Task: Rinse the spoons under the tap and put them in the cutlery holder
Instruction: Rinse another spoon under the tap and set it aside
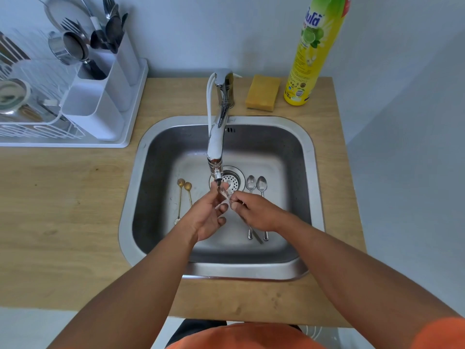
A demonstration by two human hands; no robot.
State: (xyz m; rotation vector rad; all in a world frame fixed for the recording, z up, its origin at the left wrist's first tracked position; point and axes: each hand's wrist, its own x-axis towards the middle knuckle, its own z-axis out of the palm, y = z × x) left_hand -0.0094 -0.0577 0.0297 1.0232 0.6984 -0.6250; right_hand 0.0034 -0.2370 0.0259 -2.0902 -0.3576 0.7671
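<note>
One spoon [224,196] is held under the tap [216,137] spout, approx over the drain strainer [232,181] in the middle of the sink [312,172]. It's pinched by the right hand [254,212] at the handle, and its bowl end is rubbed by the fingers of the left hand [207,217], which are curled loosely round it. Water flow can't really be made out, tbh.

Still to be done: two gold spoons [185,200] lying by the left wall of the sink, and two steel teaspoons [256,187] right of the strainer, w/ the held spoon's handle crossing over them.

What could go wrong imo:
- Grip is only a fingertip pinch on wet metal, so the spoon could be dropped onto the strainer or the other spoons.
- Splash could be thrown off the bowl if it's tilted up under the stream, and the worktop's front edge gets soaked.
- The cutlery holder [105,96] sits at the back left corner of the worktop, on the dish rack [37,127], already crowded w/ forks and spoons in its rear compartments, so a drip trail is likely on the way, and a spoon could get snagged there.
- The gold spoons look thin and could be missed.
</note>
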